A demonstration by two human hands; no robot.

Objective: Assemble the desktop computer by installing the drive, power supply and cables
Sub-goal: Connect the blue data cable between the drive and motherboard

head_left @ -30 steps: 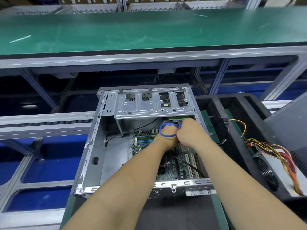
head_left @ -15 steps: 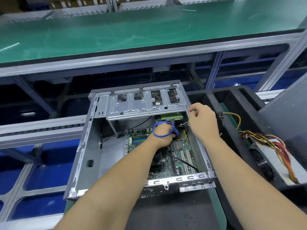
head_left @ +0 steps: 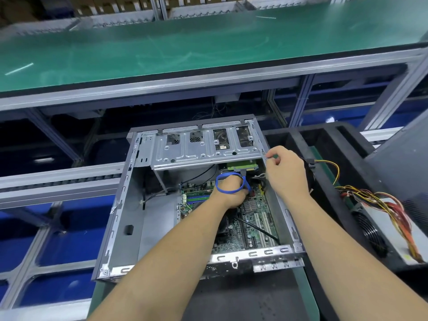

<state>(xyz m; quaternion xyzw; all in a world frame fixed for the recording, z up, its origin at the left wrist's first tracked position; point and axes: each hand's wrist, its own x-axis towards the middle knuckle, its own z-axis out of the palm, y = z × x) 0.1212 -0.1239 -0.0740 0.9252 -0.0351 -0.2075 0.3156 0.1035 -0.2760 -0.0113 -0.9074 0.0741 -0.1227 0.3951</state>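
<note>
The open grey computer case (head_left: pixel 129 205) lies on its side in front of me. The motherboard (head_left: pixel 254 218) shows in its right half. A metal drive cage (head_left: pixel 203 151) spans the far end, and the green underside of a drive (head_left: pixel 240 163) shows beneath it. My left hand (head_left: pixel 231 194) reaches down to the board and holds a looped blue data cable (head_left: pixel 218 188) that runs up to the drive. My right hand (head_left: pixel 286 172) is at the top of the case's right wall beside the cage corner. Its fingertips pinch there on something too small to make out.
A power supply (head_left: pixel 393 230) with a fan grille and a bundle of yellow, red and black wires (head_left: pixel 375 198) lies in a black foam tray (head_left: pixel 328 144) to the right. A green bench (head_left: pixel 208 47) runs across the back, with rails and blue bins to the left.
My right hand has left the blue cable and moved right and up to the case's right wall. My left hand still holds the cable loop. The view has shifted slightly.
</note>
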